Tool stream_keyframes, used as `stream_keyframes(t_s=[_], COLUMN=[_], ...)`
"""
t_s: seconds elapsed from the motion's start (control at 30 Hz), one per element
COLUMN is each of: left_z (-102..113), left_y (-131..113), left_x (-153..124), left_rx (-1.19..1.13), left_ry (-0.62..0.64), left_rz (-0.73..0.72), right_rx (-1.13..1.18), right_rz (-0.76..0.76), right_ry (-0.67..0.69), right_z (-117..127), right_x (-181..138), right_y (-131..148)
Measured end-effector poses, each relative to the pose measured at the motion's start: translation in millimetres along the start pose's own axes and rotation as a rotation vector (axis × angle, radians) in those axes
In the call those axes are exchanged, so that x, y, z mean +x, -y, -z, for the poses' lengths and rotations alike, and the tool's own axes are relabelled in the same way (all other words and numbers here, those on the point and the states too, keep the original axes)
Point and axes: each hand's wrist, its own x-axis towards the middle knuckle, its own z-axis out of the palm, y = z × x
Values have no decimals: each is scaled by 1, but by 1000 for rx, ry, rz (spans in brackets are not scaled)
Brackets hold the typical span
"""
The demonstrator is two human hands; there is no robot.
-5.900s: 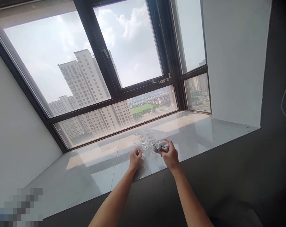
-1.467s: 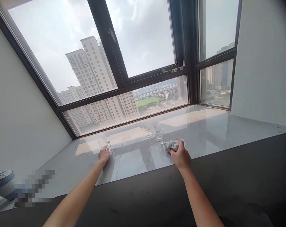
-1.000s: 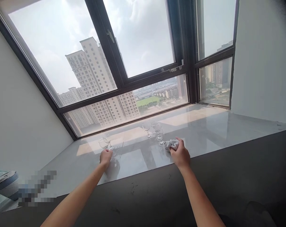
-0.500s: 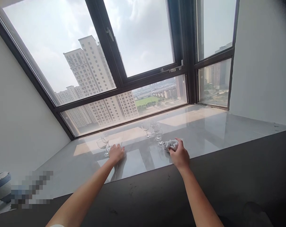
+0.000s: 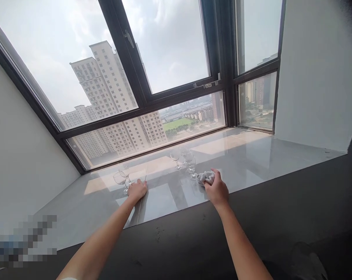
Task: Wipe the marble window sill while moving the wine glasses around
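2 glasses [image 5: 119,179] stand beside released left grip [image 5: 137,189]; right grip [image 5: 217,191] clenches cloth [image 5: 206,177].

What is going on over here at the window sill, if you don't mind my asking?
A person is working at a glossy window sill. The right hand grips a crumpled grey cloth beside a cluster of stemmed glasses. The left hand lies flat on the sill, next to two glasses standing apart to the left.
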Motion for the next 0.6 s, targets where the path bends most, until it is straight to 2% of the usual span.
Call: stream_keyframes(t_s=[0.2, 0.3, 0.47, 0.6], left_z=[3, 5, 10, 11], left_y=[0, -17, -80, -139], left_x=[0, -7, -36, -62], left_rx=[-22, -90, -377, -526], left_ry=[-28, -104, -160, -64], left_rz=[-17, -124, -550, -851], right_rx=[-1, 1, 18, 50], right_rz=[10, 11, 21, 18], right_ry=[-10, -19, -12, -29], right_z=[-2, -3, -4, -3], right_x=[1, 1, 2, 3], right_y=[-2, -2, -3, -3])
